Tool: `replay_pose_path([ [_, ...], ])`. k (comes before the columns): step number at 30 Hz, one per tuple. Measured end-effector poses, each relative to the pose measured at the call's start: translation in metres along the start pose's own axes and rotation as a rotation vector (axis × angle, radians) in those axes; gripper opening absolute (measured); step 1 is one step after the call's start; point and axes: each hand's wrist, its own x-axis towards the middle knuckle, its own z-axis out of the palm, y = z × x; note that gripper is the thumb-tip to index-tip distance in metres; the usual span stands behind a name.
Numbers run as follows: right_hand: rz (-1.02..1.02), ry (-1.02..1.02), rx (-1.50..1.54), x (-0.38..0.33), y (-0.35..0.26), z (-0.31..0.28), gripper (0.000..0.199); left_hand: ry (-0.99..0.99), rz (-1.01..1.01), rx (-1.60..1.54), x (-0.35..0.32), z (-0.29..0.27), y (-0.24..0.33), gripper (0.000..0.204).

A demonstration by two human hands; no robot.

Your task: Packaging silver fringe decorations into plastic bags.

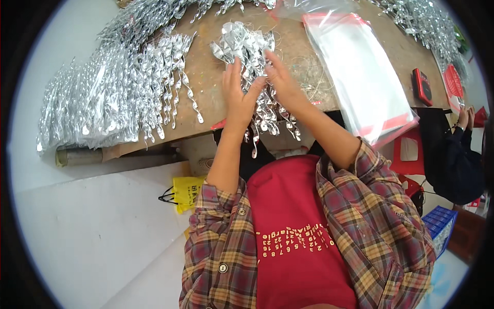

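A bunch of shiny silver twisted foil strips [248, 44] lies at the table's near edge in the middle, its lower curled ends hanging over the edge. My left hand [239, 98] rests against its left side, fingers stretched out and thumb apart. On the other side my right hand [286, 91] lies along the bunch with its fingers extended. Both hands touch the strips without closing round them, and their fingertips partly cover the foil. Fine threads show at the top of the bunch.
A large heap of similar silver strips [98, 98] covers the table's left side; another pile [424, 26] lies far right. Clear plastic bags with red edges [360, 72] sit right of my hands, beside a red-and-black device [423, 86]. Another person [458, 159] is at the far right.
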Motion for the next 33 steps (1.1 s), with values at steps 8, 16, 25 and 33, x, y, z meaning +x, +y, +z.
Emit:
replay_pose_path([
  [8, -0.127, -0.969, 0.455, -0.064, -0.102, -0.081, 0.036, -0.034, 0.041, 0.032, 0.005, -0.009, 0.000, 0.077],
  [16, -0.121, -0.739, 0.276, -0.094, -0.076, -0.040, 0.055, -0.044, 0.064, -0.070, 0.003, -0.013, -0.002, 0.072],
  [25, -0.090, -0.836, 0.022, -0.052, -0.094, -0.107, 0.014, -0.044, -0.030, -0.023, 0.000, -0.011, 0.004, 0.072],
  [33, -0.174, -0.840, -0.511, -0.036, -0.046, -0.122, 0.022, 0.027, -0.073, -0.098, -0.003, 0.002, 0.010, 0.066],
])
